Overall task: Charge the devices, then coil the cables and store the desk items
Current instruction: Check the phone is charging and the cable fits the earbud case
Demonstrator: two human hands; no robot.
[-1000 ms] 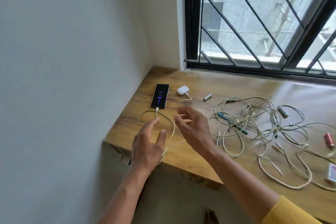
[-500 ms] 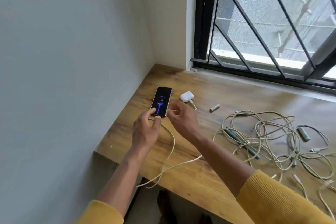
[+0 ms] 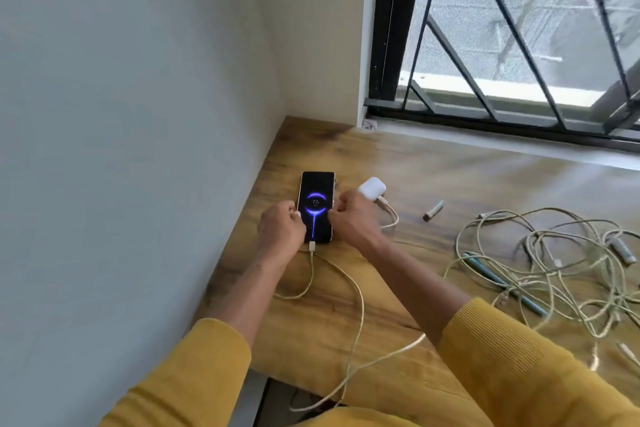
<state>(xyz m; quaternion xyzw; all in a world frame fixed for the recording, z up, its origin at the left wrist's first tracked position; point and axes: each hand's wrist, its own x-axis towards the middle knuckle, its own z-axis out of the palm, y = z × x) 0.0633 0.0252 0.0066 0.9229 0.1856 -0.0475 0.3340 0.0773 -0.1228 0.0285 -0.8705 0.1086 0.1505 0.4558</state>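
Both forearms reached forward from yellow sleeves (image 3: 194, 367) and met at the phone (image 3: 317, 198), which lay flat on the wooden desk (image 3: 433, 180) close to the left wall (image 3: 121, 114). The left hand (image 3: 278, 230) had its fingers curled against the phone's left edge, gripping it there. The right hand (image 3: 353, 224) was bent the same way at the phone's right edge, fingers curled in and touching the side of the case. The screen glowed with a blue charging ring and a number in its middle.

A white cable (image 3: 353, 291) was plugged into the near end of the phone, looped once on the wood between the arms and ran off the front edge of the desk. Just right of the phone sat a white earbud case (image 3: 372, 188) with its own short cable (image 3: 389, 211) plugged in, partly hidden by the right hand. A small battery (image 3: 433, 211) lay farther right, apart from the case. Beyond it a tangle of pale cables (image 3: 554, 274) spread over the right side of the desk, with a blue pen (image 3: 502, 284) lying among them.

The desk filled the corner below a window (image 3: 519, 28) with a black frame and diagonal bars.
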